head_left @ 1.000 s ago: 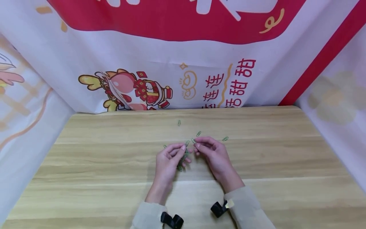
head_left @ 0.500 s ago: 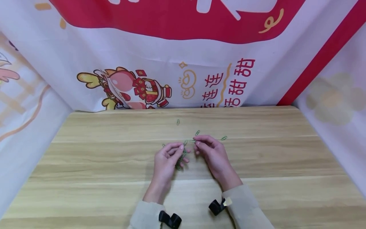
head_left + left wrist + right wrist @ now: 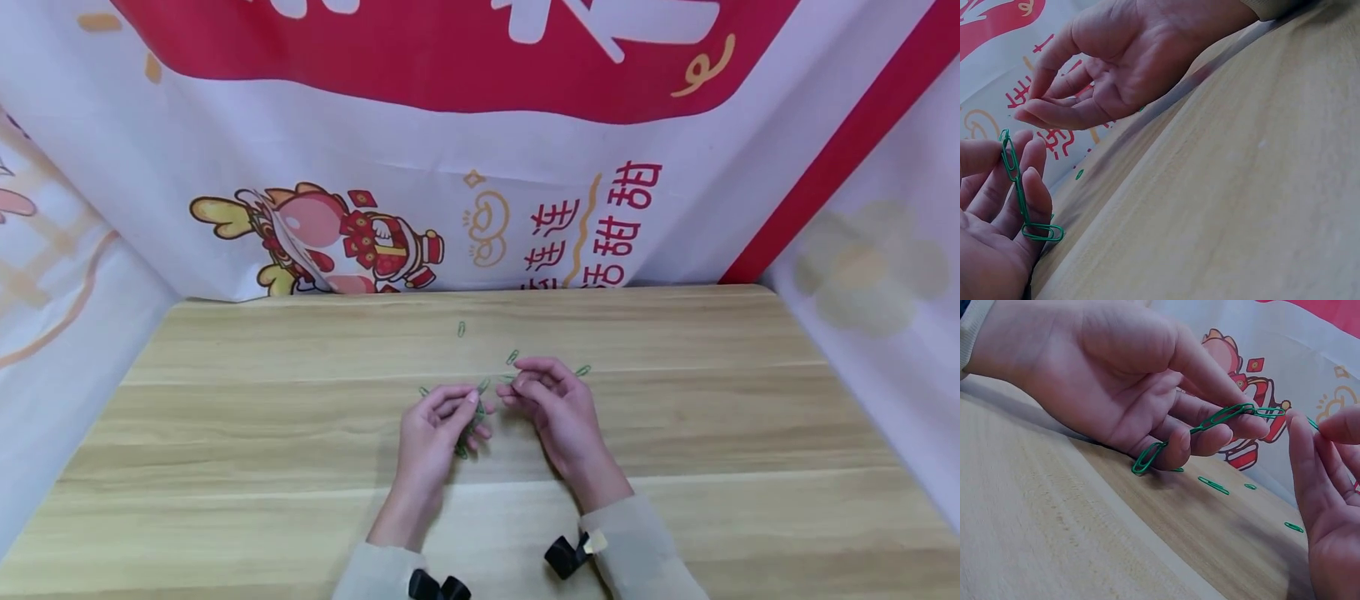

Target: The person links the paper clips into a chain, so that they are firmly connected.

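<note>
Left hand (image 3: 431, 437): thumb and forefinger pinch the top of a green paper-clip chain (image 3: 1222, 417), other fingers curved behind it. Chain runs down across those fingers, bottom clip jutting out by the little finger; the fingers probably serve to keep the slack from swinging. End clip pokes up past the pinch — presumably gripped low so the tip stays free. Right hand (image 3: 558, 408): thumb and forefinger pinch a single clip (image 3: 1313, 424), tip aimed at the left hand, likely so one end is exposed. Clip and chain face each other, near but apart, not joined. Whether either hand rests on the counter (image 3: 247, 467) — can't tell. Around them, loose green clips lie flat: one (image 3: 423, 391) just beside the left hand's knuckles, partly covered; one (image 3: 512, 357) just beyond the right fingertips; one (image 3: 584, 371) to the right of the right hand; one (image 3: 461, 329) farther back, near the counter's far edge. All look within easy reach, which may be why they're scattered there. Sleeves carry black wrist cameras (image 3: 566, 557). Behind the counter, a printed cloth (image 3: 337, 125) hangs.
</note>
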The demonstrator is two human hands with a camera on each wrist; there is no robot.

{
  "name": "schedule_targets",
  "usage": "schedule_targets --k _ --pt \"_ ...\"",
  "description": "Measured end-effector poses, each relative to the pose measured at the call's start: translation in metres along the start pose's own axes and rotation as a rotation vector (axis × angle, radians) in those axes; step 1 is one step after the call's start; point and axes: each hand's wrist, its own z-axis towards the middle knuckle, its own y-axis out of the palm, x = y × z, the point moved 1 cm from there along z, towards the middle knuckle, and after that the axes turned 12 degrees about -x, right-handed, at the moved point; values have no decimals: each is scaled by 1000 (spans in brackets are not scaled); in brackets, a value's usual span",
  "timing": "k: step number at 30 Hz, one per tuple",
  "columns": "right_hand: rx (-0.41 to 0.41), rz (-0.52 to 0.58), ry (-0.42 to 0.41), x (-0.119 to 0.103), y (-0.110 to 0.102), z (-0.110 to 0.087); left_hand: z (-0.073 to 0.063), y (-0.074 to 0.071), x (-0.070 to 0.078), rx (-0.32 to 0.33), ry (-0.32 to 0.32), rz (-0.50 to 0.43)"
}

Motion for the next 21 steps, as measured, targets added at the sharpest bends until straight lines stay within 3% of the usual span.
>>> schedule_targets --k 11,21 --pt "-28 -168 69 3 1 3 0 0 1 6 21 10" --pt "-43 -68 70 0 0 2 -1 1 1 5 19 12"
